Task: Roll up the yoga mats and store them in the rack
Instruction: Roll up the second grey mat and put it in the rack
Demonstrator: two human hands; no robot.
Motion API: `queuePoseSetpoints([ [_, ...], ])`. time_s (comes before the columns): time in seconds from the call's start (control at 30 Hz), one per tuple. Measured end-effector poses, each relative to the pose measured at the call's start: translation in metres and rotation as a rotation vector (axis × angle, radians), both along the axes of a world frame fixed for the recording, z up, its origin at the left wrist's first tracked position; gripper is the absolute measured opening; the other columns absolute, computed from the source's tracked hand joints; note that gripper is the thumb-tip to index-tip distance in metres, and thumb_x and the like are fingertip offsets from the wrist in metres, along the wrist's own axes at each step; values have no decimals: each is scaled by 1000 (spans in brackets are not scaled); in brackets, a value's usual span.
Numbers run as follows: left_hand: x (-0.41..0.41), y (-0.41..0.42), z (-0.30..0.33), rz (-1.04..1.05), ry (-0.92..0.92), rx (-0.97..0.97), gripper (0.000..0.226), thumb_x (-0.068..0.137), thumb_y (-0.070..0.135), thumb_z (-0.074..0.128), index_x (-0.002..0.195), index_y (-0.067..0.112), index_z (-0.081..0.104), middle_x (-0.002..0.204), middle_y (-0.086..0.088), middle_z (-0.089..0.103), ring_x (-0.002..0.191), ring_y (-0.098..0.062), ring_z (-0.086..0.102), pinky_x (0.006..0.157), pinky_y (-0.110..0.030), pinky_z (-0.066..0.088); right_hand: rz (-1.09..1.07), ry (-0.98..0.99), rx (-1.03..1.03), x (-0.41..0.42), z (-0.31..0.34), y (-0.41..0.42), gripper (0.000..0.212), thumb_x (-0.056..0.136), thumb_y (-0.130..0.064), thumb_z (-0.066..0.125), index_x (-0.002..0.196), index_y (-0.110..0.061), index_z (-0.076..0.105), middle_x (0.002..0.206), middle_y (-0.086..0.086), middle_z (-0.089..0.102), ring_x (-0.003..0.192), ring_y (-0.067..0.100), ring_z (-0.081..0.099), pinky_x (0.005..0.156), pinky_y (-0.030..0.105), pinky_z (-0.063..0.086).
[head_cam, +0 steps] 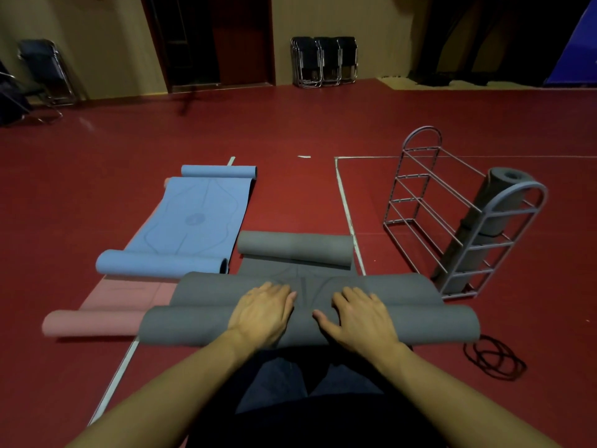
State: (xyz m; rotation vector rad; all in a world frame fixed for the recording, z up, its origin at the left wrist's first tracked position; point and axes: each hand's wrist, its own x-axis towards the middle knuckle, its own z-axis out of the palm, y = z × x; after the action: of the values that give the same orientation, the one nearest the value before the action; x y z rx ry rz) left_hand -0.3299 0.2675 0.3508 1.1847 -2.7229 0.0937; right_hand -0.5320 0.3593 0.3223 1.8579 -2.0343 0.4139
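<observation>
A grey yoga mat (206, 321) lies across the red floor right in front of me, its near end rolled into a thick tube and its far end curled into a smaller roll (295, 247). My left hand (261, 313) and my right hand (360, 315) rest flat on the near roll, fingers spread and pointing away from me. A blue mat (193, 218) lies half unrolled at the left, curled at both ends. A pink mat (93, 321) lies partly under the blue and grey ones. The purple wire rack (465, 221) stands at the right with one rolled grey mat (497, 202) in it.
A coil of black elastic cords (494, 358) lies on the floor at my right. White court lines (347, 205) run between the mats and the rack. Folded chairs (323, 61) lean on the far wall, and more chairs (42, 76) stand at the far left.
</observation>
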Motion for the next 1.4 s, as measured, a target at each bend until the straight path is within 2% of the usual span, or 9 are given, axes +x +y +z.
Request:
queuePoseSetpoints([
  [0.07,-1,4,-4,-6,27,-97,42,107,40,27,89,20,59,88,-2,58,79,-26,58,68,-40,43,6,4,9,-1,-1,-3,57,89,-70,45,69,-20,62,69,0,59,68,24,61,60,38,45],
  [0.2,-1,12,-11,49,60,-112,42,106,48,30,88,20,57,86,-1,57,79,-23,55,70,-40,45,31,-24,67,-5,8,-10,61,91,-71,40,64,-20,59,69,1,62,68,23,63,56,33,39],
  [0.3,-3,14,-14,67,71,-145,43,105,46,32,85,19,58,83,-2,57,76,-23,55,67,-38,46,40,-91,172,-6,20,-19,63,96,-73,33,68,-20,54,85,4,68,85,24,64,64,35,36],
  [0.43,-9,2,-11,106,46,-118,39,102,35,33,77,20,59,75,-3,58,68,-23,59,60,-38,48,16,-137,168,-6,22,-27,58,96,-72,37,77,-20,56,86,4,69,88,25,64,68,37,42],
  [0.7,-26,-21,17,102,-162,70,28,106,24,39,105,16,65,113,-9,68,105,-32,65,85,-42,52,18,66,-35,1,-9,-27,62,94,-67,41,76,-14,69,74,6,64,67,27,61,60,36,49],
  [0.8,-26,-29,10,102,-61,80,32,106,28,33,94,19,61,104,-8,68,98,-31,65,81,-42,50,21,116,-33,-4,-8,-31,63,92,-69,41,76,-14,69,72,6,65,66,27,62,58,35,48],
  [0.97,-23,-25,-13,27,165,-218,28,100,27,41,77,18,53,77,-5,52,70,-27,54,63,-43,45,80,106,7,-11,-2,-46,58,89,-65,43,65,-17,64,64,6,65,59,26,64,49,33,47],
  [1.17,-23,-21,-25,41,214,-265,29,99,33,43,78,17,56,79,-4,53,69,-24,53,61,-40,47,117,-16,203,-17,18,-65,80,84,-74,2,82,-23,63,94,8,74,91,30,70,67,38,34],
  [1.4,-35,-46,-14,40,159,-225,33,95,31,38,71,20,57,71,-2,56,62,-22,59,54,-35,46,80,-53,93,-17,16,-69,60,99,-65,24,87,-21,64,92,3,65,84,26,66,66,39,50],
])
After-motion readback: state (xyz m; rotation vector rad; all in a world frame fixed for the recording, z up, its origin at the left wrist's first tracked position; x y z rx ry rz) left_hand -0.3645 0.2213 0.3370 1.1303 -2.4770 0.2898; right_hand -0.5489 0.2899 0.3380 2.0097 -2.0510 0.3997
